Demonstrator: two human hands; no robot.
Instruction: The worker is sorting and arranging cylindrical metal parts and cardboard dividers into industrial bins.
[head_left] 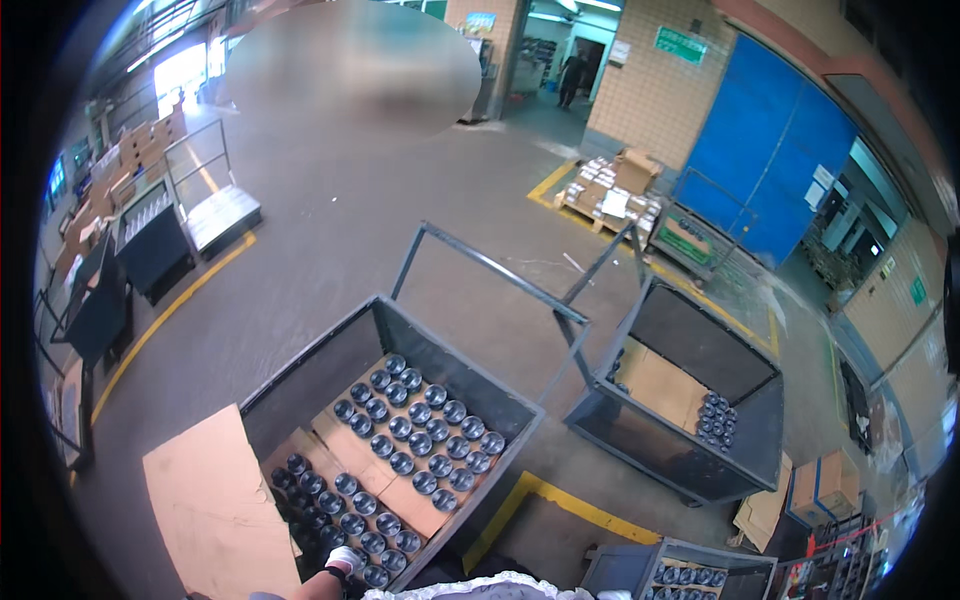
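My left hand point(344, 558), in a white glove with a dark band at the wrist, reaches into the near end of a large dark metal cart point(490, 381). It is next to shiny, dark, cup-shaped round parts point(372, 542) standing in rows on the cart's bottom. Its fingers are too small and partly hidden, so I cannot make out whether they grip a part. Brown cardboard sheets point(345, 452) lie under the rows. A larger cardboard sheet point(215, 500) leans over the cart's left side. My right hand is not in view.
A second dark cart point(680, 470) on the right holds similar parts and cardboard. Another bin of parts point(690, 578) stands at the lower right. Beyond are a loaded pallet point(605, 195), a blue door point(765, 140) and, on the left, a flat trolley point(222, 215).
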